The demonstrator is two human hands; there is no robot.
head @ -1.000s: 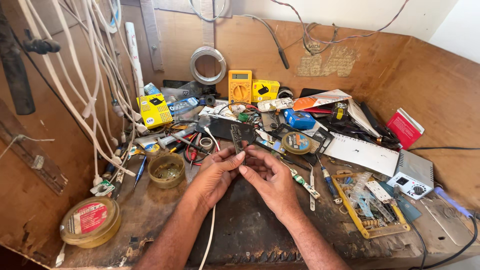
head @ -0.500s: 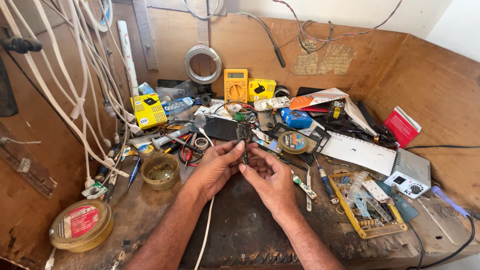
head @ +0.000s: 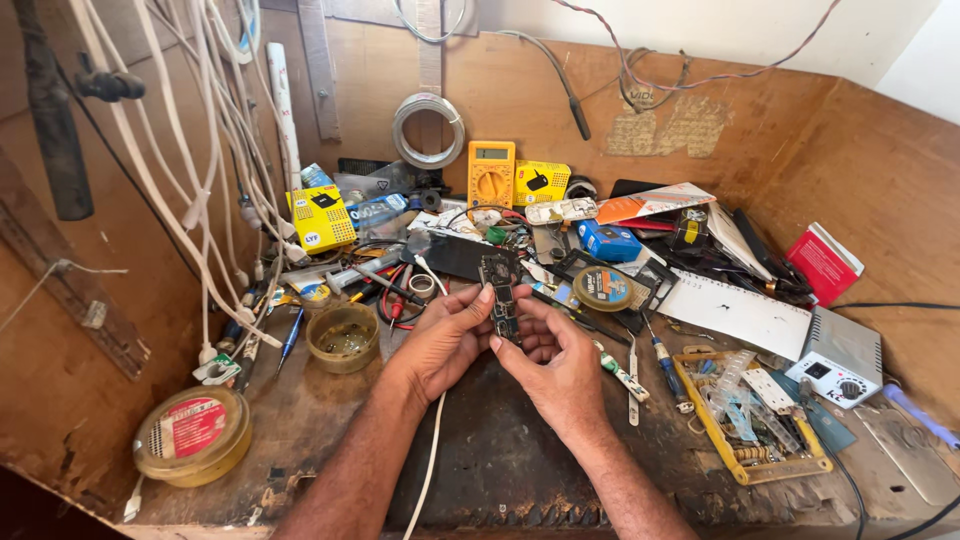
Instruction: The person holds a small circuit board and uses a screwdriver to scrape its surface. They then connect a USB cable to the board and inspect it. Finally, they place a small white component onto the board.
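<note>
Head view — both hands' fingers [head: 478,300] grasp a circuit board [head: 500,290] — long axis pointing away, upright.

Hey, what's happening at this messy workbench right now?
A person holds a small dark circuit board upright between both bare hands, the left hand at its side and the right hand below it, above a cluttered wooden bench. Nearby lie a yellow multimeter, a round tin, tweezers and a yellow tray of small parts.

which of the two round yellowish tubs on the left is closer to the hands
The small open tub, just left of the left hand. The other, a lidded tub with a red label, sits out at the bench's front-left corner.
</note>
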